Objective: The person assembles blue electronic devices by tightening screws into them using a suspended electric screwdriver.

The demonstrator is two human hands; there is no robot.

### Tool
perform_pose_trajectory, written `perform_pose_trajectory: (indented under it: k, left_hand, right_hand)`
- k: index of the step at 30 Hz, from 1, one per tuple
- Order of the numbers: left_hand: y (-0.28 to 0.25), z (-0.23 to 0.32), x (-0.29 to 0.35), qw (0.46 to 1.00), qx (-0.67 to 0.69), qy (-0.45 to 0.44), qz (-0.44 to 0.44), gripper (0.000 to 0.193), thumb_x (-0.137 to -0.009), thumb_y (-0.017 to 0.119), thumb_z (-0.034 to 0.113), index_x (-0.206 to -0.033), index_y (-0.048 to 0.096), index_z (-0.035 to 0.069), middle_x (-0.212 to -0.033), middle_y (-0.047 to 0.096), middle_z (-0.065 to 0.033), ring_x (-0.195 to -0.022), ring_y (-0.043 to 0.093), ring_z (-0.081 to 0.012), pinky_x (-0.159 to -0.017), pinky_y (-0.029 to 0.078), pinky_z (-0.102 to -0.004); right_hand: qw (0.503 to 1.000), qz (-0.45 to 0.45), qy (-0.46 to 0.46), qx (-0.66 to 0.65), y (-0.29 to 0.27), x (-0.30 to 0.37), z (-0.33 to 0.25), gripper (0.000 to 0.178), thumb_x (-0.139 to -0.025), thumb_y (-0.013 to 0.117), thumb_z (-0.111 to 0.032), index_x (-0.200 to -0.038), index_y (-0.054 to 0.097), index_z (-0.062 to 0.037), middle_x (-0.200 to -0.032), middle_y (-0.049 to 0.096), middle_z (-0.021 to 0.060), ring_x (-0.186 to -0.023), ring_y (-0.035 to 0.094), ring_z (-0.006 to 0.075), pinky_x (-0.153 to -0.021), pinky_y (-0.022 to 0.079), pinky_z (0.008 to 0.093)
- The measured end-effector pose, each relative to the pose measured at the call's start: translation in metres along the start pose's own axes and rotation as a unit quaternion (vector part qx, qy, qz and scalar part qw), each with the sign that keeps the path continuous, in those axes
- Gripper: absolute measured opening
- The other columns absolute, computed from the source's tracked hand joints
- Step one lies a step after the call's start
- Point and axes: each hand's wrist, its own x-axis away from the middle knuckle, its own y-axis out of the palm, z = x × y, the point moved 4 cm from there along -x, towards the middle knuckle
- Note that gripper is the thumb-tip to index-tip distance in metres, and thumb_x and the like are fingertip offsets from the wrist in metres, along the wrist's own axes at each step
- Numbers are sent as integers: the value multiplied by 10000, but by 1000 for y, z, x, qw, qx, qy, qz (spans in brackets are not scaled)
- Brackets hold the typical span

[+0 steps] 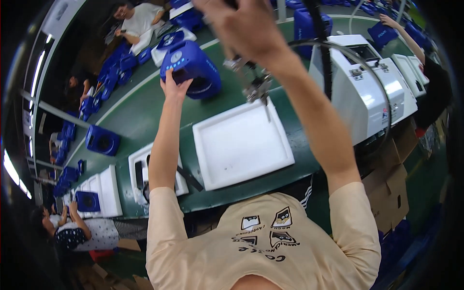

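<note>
My left hand grips the near lower edge of a blue plastic casing, which has a round opening in its side and a row of small light-coloured marks on its face. At the top edge, my right hand is blurred and partly cut off, its fingers curled round a power screwdriver. The tool's metal nose shows below the hand, its thin tip pointing down over a white foam tray. That tray lies on the green bench in front of me, with no casing in it.
A white machine with metal latches and a curved hose stands at right. Another foam tray with dark parts lies left of the first. A blue casing sits farther left. Several people work along the line; cardboard boxes stand at lower right.
</note>
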Motion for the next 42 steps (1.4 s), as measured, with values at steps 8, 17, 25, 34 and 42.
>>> perform_pose_trajectory:
  k: [8, 17, 25, 34, 42]
  left_hand:
    - [31, -52, -33, 991, -18, -42, 125, 1121, -816, 862, 191, -1592, 60, 304, -1580, 306, -167, -1340, 499, -453, -992, 503, -736]
    - [-24, -51, 26, 956, -283, -79, -5, 1104, -844, 852, 390, -1629, 92, 237, -1398, 498, -244, -1140, 619, -390, -887, 578, -513]
    - [-128, -115, 189, 526, -818, 235, -8, 732, -865, 709, 362, -1539, 474, 196, -1558, 407, -225, -1403, 398, -491, -1139, 274, -661]
    - [-125, -126, 188, 520, -817, 249, 10, 680, -902, 606, 346, -1521, 475, 97, -1588, 364, -271, -1368, 399, -543, -1064, 420, -566]
    - [-124, -117, 189, 544, -804, 240, 24, 650, -894, 609, 331, -1498, 513, 113, -1569, 395, -270, -1291, 455, -510, -1022, 439, -546]
  right_hand:
    - [996, -41, 58, -58, -5, 12, 6, 333, -915, 655, -294, -968, 612, 32, -733, 689, 135, -667, 669, 253, -706, 534, 384]
    - [996, -20, 52, -62, 32, 5, 29, 262, -928, 732, -284, -969, 635, -44, -727, 613, 14, -662, 561, 102, -609, 434, 266]
    - [995, -2, 39, -86, 53, 7, 30, 387, -957, 668, -263, -1198, 547, 14, -785, 709, 135, -704, 695, 233, -685, 544, 357]
    - [984, 36, 86, -151, 78, 6, 27, 340, -1013, 603, -107, -1310, 463, -22, -845, 546, -7, -657, 517, 66, -546, 429, 230]
    - [984, 110, -119, 81, 60, 27, 49, 685, -954, 716, -213, -1508, 362, -22, -1259, 598, 173, -1157, 579, 230, -1014, 454, 359]
